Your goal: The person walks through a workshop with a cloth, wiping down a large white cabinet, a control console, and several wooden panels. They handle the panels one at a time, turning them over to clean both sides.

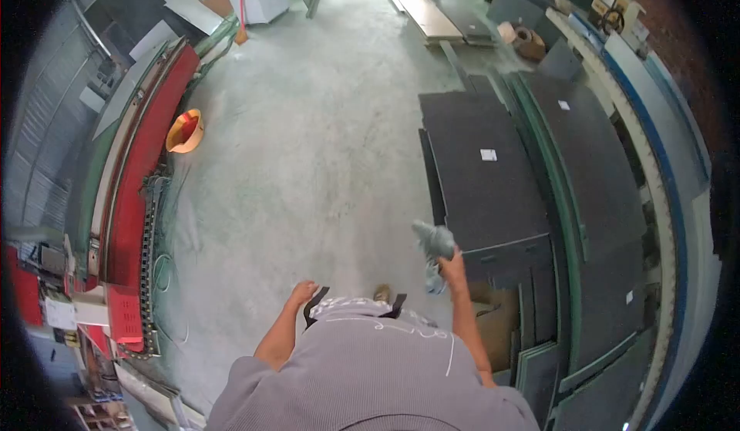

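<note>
My right hand (pixel 452 266) is closed round a crumpled grey-blue cloth (pixel 436 243), whose ends hang above and below the fingers. It is held out over the floor, beside the near edge of a dark sheet stack (pixel 493 176). My left hand (pixel 305 291) hangs low on the left, close to a black strap (pixel 317 301) at the waist; its fingers look curled, but whether anything is in them is too small to tell. Below the right hand, an opened brown cardboard piece (pixel 493 315) lies among the dark sheets.
On the left stands a long red machine (pixel 131 223) with a yellow bucket (pixel 186 131) beside it and a thin hose (pixel 161 273) on the floor. More dark sheets (pixel 593 153) and a blue-edged machine (pixel 655 122) line the right. Pale boards (pixel 426 16) lie further ahead.
</note>
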Available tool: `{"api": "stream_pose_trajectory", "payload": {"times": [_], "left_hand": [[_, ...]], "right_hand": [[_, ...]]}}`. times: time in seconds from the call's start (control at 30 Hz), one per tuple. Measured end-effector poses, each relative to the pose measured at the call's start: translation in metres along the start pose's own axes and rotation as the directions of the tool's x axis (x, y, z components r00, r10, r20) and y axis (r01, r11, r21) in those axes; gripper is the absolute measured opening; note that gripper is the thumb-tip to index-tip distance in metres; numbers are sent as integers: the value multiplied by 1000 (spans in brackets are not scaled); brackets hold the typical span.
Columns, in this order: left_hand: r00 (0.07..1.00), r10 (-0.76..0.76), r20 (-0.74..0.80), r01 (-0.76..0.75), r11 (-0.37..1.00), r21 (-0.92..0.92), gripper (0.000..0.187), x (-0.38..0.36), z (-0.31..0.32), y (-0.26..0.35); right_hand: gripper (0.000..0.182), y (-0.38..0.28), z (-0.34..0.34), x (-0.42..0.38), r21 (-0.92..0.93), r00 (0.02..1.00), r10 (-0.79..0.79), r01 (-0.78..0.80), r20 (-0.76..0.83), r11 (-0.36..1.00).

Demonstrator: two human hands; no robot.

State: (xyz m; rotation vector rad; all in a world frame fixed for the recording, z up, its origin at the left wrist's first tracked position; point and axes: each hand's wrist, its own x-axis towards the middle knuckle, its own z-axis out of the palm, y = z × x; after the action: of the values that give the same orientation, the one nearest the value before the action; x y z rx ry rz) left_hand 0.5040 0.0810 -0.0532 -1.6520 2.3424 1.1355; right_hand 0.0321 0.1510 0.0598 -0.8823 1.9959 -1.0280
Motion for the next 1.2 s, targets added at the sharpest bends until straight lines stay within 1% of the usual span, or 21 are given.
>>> {"api": "stream_pose_trajectory", "payload": {"times": [0.07, 0.13, 0.17, 0.2, 0.23, 0.33, 0.4, 0.47, 0.53, 0.6, 0.63, 0.67, 0.7, 0.73, 0.8, 0.87, 0.93, 1.0, 1.07, 1.13, 1.2], "left_hand": [[1000, -5, -10, 5, 997, 73, 39, 18, -10, 0], [974, 92, 209, -163, 921, 354, 35, 38, 8, -54], [974, 202, 98, -223, 920, 322, 37, 30, 0, -50], [992, 95, 80, -109, 975, 194, 38, 34, 2, -55], [995, -27, 99, 22, 998, 54, 40, 28, 8, -63], [996, -10, 89, -7, 984, 180, 42, 40, 4, -60], [989, -102, 107, 95, 993, 66, 42, 43, -7, -37], [975, -185, 123, 190, 981, -36, 42, 43, -22, -21], [999, -21, 47, 20, 1000, 18, 43, 71, -14, -28], [994, 108, -3, -106, 971, -215, 41, 87, -20, -43], [961, -184, 208, 203, 976, -76, 39, 116, -4, -62], [975, -23, 220, -10, 989, 148, 37, 127, -3, -72], [958, 136, 254, -226, 901, 370, 37, 153, -15, -69], [959, 161, 235, -245, 888, 390, 37, 182, -27, -62], [978, 154, -143, -128, 976, 174, 36, 199, -51, -59], [944, -120, 307, 102, 992, 72, 39, 225, -108, -54], [983, 93, 157, -111, 988, 109, 43, 267, -143, -57], [970, -238, 41, 241, 943, -229, 43, 314, -177, -35], [914, -404, 33, 354, 755, -552, 40, 331, -239, 35], [922, -386, 29, 334, 757, -562, 39, 367, -266, 43], [930, -366, 24, 309, 746, -590, 40, 389, -276, 54]], "right_hand": [[60, 4, -19, 19, 70, 993, 1, 7, -117, 998], [48, -18, -52, 25, 138, 916, -86, 151, -391, 979], [49, -11, -69, 38, 52, 863, -59, 98, -502, 994], [49, 0, -87, 54, -24, 801, -26, 15, -598, 1000], [50, -7, -104, 57, -19, 790, -10, -3, -614, 1000], [59, -10, -137, 77, -53, 756, -13, -29, -654, 998], [58, -18, -133, 79, -19, 786, 22, -43, -618, 999], [56, -14, -123, 93, -211, 681, -11, -212, -732, 954], [57, 0, -101, 113, -290, 719, 57, -350, -693, 891], [51, 38, -64, 145, -301, 676, 88, -436, -732, 848], [52, 2, -43, 141, -309, 627, 163, -573, -761, 759], [55, -21, -39, 149, -290, 629, 215, -599, -747, 746], [59, -11, -34, 167, -380, 664, 104, -541, -741, 750], [60, -3, -33, 189, -340, 709, 136, -487, -692, 805], [59, -28, -32, 212, -312, 837, 103, -310, -537, 898], [53, -14, -48, 237, -267, 903, -17, -109, -429, 958], [50, -30, -74, 262, -306, 853, 7, -195, -522, 932], [49, -43, -103, 285, -243, 728, 8, -238, -685, 940], [52, -74, -128, 308, -83, 655, 184, -354, -733, 932], [55, -56, -142, 331, -24, 621, 309, -468, -721, 883], [50, 5, -121, 370, -268, 520, 223, -706, -824, 656]]}}
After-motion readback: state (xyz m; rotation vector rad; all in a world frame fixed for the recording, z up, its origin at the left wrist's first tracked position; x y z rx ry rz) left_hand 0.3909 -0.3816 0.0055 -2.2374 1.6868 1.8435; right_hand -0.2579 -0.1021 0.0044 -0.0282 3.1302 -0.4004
